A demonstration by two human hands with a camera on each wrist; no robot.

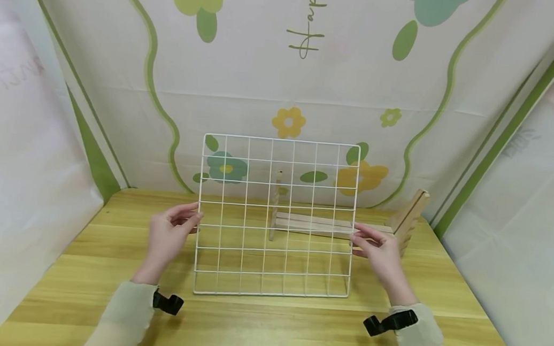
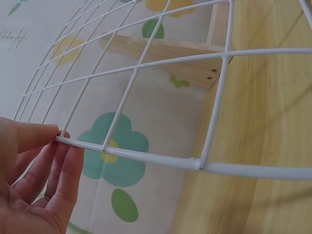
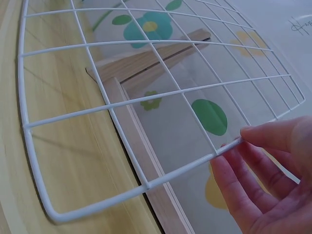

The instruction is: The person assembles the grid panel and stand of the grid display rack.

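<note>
A white wire grid panel (image 1: 268, 205) stands nearly upright above the wooden table, held between both hands. My left hand (image 1: 172, 232) pinches its left edge wire between thumb and fingers, a little below mid-height. On the opposite side my right hand (image 1: 378, 253) pinches the right edge wire at about the same height. In the left wrist view the thumb and fingertips of the left hand (image 2: 41, 175) meet on the thick rim wire. The right wrist view has the right hand (image 3: 268, 170) gripping the rim close to a cross-wire joint.
Behind the grid lies a wooden frame (image 1: 333, 226), a long flat bar with an upright piece at each end, partly seen through the wires. The wooden table (image 1: 266, 327) reaches back to a flower-printed cloth (image 1: 341, 81), with more cloth at both sides.
</note>
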